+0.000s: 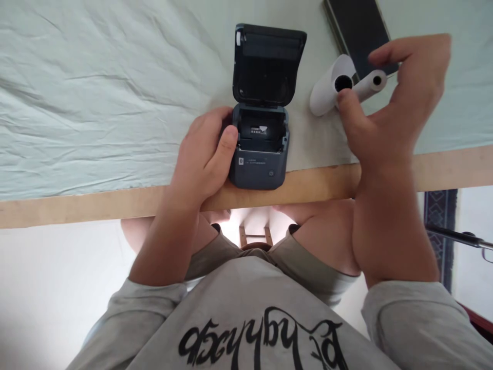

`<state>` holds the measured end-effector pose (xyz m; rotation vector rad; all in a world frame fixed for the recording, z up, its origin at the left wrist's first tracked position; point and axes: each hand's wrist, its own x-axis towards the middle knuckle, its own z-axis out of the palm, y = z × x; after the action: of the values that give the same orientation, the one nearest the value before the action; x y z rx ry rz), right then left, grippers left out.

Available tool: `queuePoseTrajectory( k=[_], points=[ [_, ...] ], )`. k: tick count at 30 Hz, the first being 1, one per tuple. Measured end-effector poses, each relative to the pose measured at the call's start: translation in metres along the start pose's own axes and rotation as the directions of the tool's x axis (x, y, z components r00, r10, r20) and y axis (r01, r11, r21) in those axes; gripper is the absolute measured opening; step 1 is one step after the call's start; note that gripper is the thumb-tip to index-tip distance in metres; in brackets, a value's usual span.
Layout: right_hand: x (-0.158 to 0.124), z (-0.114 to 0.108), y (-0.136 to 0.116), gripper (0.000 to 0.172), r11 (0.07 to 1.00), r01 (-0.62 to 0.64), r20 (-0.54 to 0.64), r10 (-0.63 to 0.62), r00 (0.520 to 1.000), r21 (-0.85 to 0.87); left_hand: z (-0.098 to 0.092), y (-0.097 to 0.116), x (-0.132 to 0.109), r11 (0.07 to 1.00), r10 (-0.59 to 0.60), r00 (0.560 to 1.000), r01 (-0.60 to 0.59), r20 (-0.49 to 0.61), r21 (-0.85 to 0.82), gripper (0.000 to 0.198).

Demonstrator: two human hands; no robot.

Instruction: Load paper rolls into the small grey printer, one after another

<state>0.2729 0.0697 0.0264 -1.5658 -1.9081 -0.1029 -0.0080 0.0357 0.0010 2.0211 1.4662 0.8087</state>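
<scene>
A small dark blue-grey label printer stands near the table's front edge with its lid raised and its paper bay uncovered. A white scrap and small print show inside the bay. My left hand wraps round the printer's left side, thumb on the rim. To the right lie two white paper rolls, a thicker roll and a thinner roll. My right hand is over them, thumb and forefinger apart. The thumb tip overlaps the thicker roll's end; whether it touches cannot be told.
A dark phone-like slab lies behind the rolls. A pale green wrinkled cloth covers the table, leaving its wooden front edge bare. Below the edge are my legs, a wooden stool and, at right, a patterned rug and a dark metal rod.
</scene>
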Motion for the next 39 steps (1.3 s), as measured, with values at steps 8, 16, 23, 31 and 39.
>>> queuePoseTrajectory(
  k=[8, 16, 23, 31, 39],
  points=[
    [0.001, 0.010, -0.024, 0.027, 0.986, -0.120, 0.031, 0.124, 0.992, -0.113, 0.001, -0.002, -0.002, 0.999, 0.043, 0.999, -0.043, -0.019, -0.006, 0.054],
    [-0.014, 0.000, -0.035, 0.034, 0.982, 0.078, 0.169, -0.108, 0.980, 0.174, 0.000, 0.000, -0.001, 0.999, 0.036, 0.999, -0.036, 0.000, 0.003, 0.063],
    [-0.017, 0.017, -0.026, 0.031, 0.945, -0.015, 0.295, -0.087, 0.952, 0.327, 0.001, -0.001, 0.000, 0.999, 0.013, 1.000, -0.013, -0.012, -0.031, 0.059],
    [-0.022, 0.023, -0.017, 0.045, 0.823, -0.159, 0.386, -0.078, 0.919, 0.545, 0.001, 0.000, 0.001, 0.999, 0.001, 1.000, -0.001, -0.028, -0.032, 0.062],
    [-0.023, 0.021, -0.016, 0.043, 0.905, -0.083, 0.374, -0.088, 0.923, 0.418, 0.002, 0.001, 0.001, 0.997, -0.047, 0.999, 0.045, -0.020, -0.064, 0.059]
  ],
)
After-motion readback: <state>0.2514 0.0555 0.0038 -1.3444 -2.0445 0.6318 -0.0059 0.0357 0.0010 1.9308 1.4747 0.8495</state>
